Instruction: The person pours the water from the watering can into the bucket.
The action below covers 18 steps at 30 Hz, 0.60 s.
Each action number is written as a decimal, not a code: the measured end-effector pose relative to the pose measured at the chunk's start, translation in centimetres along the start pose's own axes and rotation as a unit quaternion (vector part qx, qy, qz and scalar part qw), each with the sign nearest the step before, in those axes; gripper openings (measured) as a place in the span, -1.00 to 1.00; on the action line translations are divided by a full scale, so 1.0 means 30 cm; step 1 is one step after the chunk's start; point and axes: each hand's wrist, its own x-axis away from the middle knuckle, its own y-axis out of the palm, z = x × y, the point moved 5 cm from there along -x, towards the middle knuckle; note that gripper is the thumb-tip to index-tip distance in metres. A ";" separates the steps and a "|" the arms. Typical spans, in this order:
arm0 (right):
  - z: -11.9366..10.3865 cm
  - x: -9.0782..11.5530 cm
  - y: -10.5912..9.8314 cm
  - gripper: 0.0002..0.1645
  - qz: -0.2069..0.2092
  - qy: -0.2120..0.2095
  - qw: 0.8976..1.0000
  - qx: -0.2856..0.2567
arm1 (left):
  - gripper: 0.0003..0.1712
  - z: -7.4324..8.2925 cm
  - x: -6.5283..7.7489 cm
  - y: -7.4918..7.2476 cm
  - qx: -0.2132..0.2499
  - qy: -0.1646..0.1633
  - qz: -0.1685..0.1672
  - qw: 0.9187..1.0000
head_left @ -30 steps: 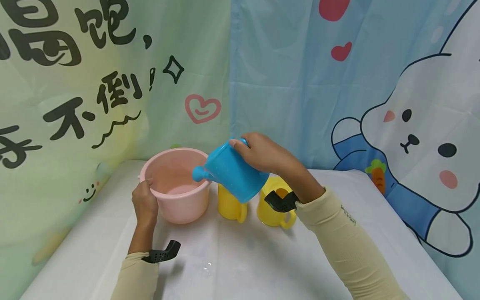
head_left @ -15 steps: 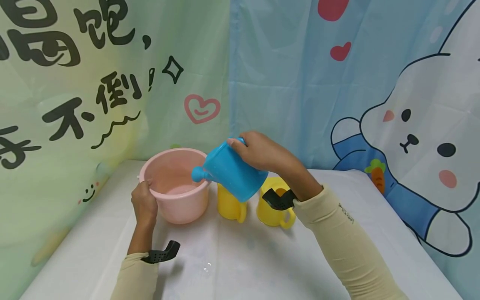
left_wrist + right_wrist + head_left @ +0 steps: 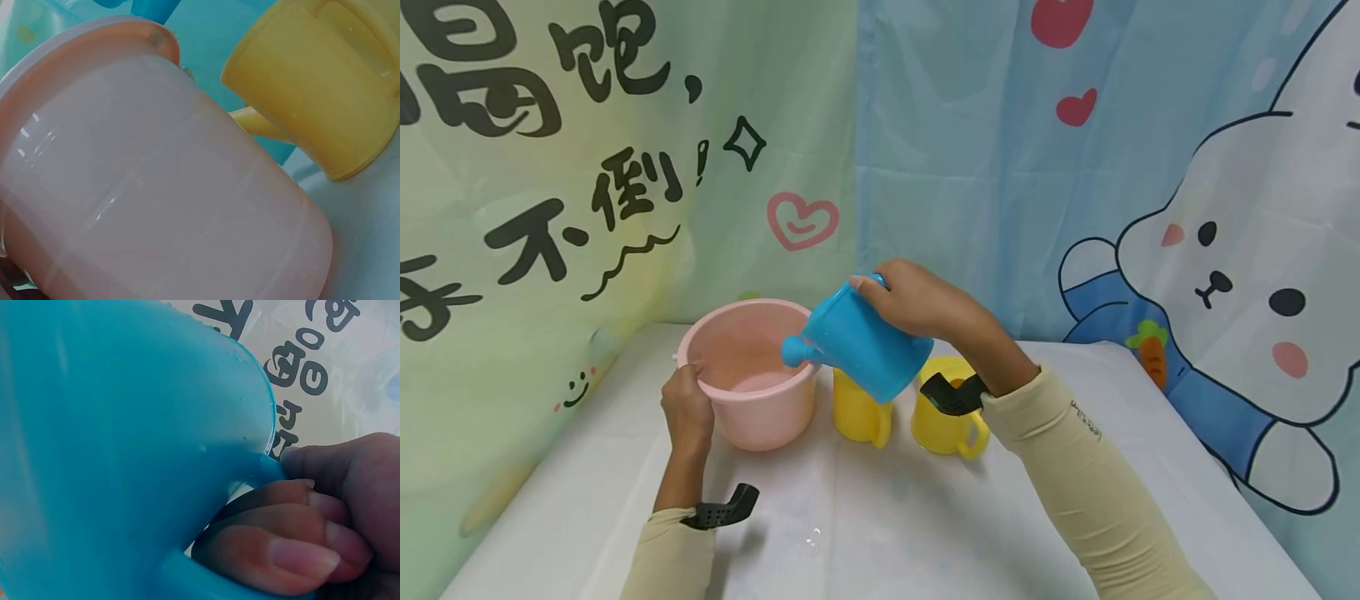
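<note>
My right hand (image 3: 921, 302) grips the handle of a blue watering can (image 3: 871, 346), its fingers curled round it in the right wrist view (image 3: 294, 531). The can is tilted to the left, and its round spout head reaches over the right rim of a pink bucket (image 3: 767, 417). With my left hand (image 3: 688, 408) I hold the bucket's left rim. The bucket's wall fills much of the left wrist view. Whether water is running from the spout is too small to tell.
Behind the blue can stand two yellow watering cans, one (image 3: 859, 412) beside the bucket and another (image 3: 942, 421) further right, partly hidden by my right wrist. Drops of water (image 3: 814, 537) lie on the white tabletop (image 3: 895, 533). A printed cloth (image 3: 940, 150) hangs at the back.
The head view has shifted slightly. Both hands keep their holds, and the blue watering can stays tilted over the bucket's rim with hardly any movement.
</note>
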 end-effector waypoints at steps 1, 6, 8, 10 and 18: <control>0.000 0.000 0.000 -0.48 -0.001 0.000 1.000 -0.001 | -0.33 0.000 0.000 0.001 0.000 0.000 -0.002 1.000; 0.000 -0.002 0.001 -0.45 -0.005 0.004 1.000 0.001 | -0.32 -0.001 0.002 0.000 0.003 -0.001 -0.003 1.000; 0.000 -0.003 0.000 -0.45 -0.006 0.004 1.000 0.002 | -0.32 -0.001 0.003 -0.001 0.000 -0.002 -0.003 1.000; -0.001 -0.003 0.001 -0.45 -0.007 0.004 1.000 0.001 | -0.32 -0.001 0.004 -0.002 -0.002 -0.002 -0.004 1.000; -0.012 -0.005 -0.001 -0.45 -0.003 -0.007 1.000 0.010 | -0.34 -0.005 0.001 0.002 -0.001 -0.002 0.004 1.000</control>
